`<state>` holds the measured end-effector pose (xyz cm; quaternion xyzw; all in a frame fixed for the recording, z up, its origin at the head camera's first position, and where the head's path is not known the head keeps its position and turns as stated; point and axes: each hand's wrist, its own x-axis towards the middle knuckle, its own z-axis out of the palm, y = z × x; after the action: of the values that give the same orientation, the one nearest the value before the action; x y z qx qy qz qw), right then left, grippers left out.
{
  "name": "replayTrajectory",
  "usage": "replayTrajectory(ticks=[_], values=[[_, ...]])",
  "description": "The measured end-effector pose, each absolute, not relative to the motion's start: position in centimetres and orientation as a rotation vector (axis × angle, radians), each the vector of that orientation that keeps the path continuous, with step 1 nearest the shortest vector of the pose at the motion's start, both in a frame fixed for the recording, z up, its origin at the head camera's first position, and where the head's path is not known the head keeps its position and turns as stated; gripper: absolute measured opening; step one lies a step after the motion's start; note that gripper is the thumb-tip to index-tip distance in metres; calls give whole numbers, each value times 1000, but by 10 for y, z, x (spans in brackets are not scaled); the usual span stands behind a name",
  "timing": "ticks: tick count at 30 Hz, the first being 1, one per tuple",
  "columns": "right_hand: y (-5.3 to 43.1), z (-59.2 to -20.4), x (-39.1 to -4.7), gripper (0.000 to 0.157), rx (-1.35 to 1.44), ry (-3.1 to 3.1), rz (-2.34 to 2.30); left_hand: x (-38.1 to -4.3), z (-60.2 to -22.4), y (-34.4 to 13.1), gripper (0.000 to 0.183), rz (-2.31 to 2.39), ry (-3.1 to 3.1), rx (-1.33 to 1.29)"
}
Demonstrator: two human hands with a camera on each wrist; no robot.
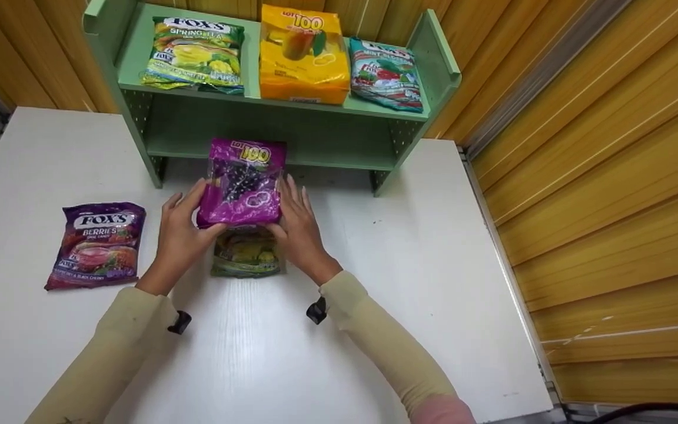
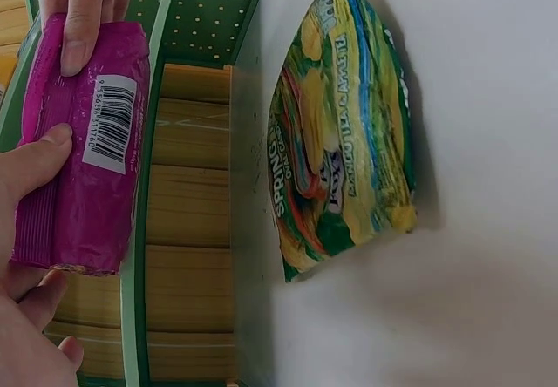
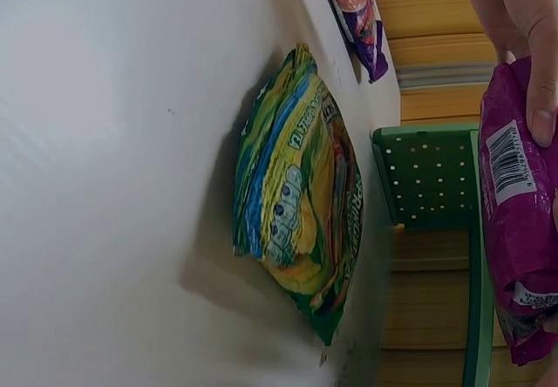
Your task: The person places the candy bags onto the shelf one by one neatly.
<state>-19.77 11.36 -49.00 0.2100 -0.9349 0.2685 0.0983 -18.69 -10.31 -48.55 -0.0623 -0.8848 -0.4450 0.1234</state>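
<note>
Between my two hands is a purple candy bag [image 1: 242,182] with "100" and dark berries printed on its front. My left hand [image 1: 187,224] grips its left side, thumb at the bottom edge. The right hand [image 1: 301,227] holds the opposite side, its thumb also by the lower edge. In the left wrist view the bag's bottom, with a barcode [image 2: 110,124], faces the camera. Below the raised bag, a green and yellow candy bag [image 1: 246,253] lies on the white table, partly hidden in the head view; the right wrist view shows this green bag [image 3: 301,195] fully.
A green shelf [image 1: 280,126] stands at the table's back. Its top carries a spring tea candy bag [image 1: 198,56], an orange mango candy bag [image 1: 303,56] and a mint candy bag [image 1: 386,73]. A berries candy bag [image 1: 100,247] lies on the table [image 1: 433,282] at left. Wooden walls [image 1: 610,235] enclose the back and right.
</note>
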Motion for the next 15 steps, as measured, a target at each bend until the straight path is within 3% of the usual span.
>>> replayTrajectory(ticks=[15], values=[[137, -491, -207, 78, 543, -2733, 885, -202, -486, -79, 76, -1346, -2593, -207]])
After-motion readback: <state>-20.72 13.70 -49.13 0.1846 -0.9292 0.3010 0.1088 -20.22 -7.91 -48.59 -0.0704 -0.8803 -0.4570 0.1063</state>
